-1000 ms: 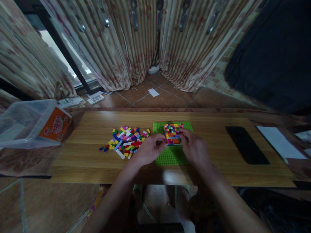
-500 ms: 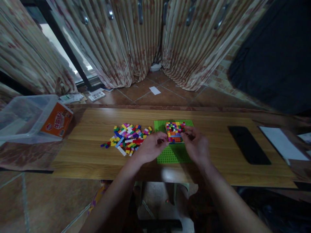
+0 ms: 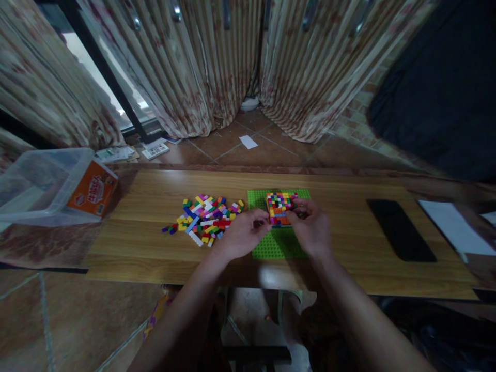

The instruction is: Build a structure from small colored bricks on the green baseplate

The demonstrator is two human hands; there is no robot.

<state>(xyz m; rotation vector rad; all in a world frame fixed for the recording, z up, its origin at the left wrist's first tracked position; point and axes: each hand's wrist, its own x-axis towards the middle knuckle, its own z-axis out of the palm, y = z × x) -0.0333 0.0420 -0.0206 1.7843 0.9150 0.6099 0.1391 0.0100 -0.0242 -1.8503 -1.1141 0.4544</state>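
A block of many-coloured toy bricks (image 3: 277, 209) sits on the green studded baseplate (image 3: 277, 249) in front of me. My left hand (image 3: 246, 232) is at its front left corner, thumb and fingers curled with the tips against the block. At the right side, my right hand (image 3: 310, 225) has its thumb on the front right part of the block and its fingers bent around the right edge. Whether a small loose brick is between any fingertips is too small to tell. Left of the baseplate lies a pile of loose bricks (image 3: 205, 214), partly behind my left hand.
The wooden table (image 3: 151, 258) carries a black flat phone-like slab (image 3: 401, 230) on the right. Beyond it lies a white sheet (image 3: 455, 227). A clear plastic bin (image 3: 50, 191) with an orange label stands at the left. Curtains (image 3: 186, 67) hang behind.
The whole view has shifted slightly. My right thumb has moved a little left over the front of the block; my left hand stays at the corner.
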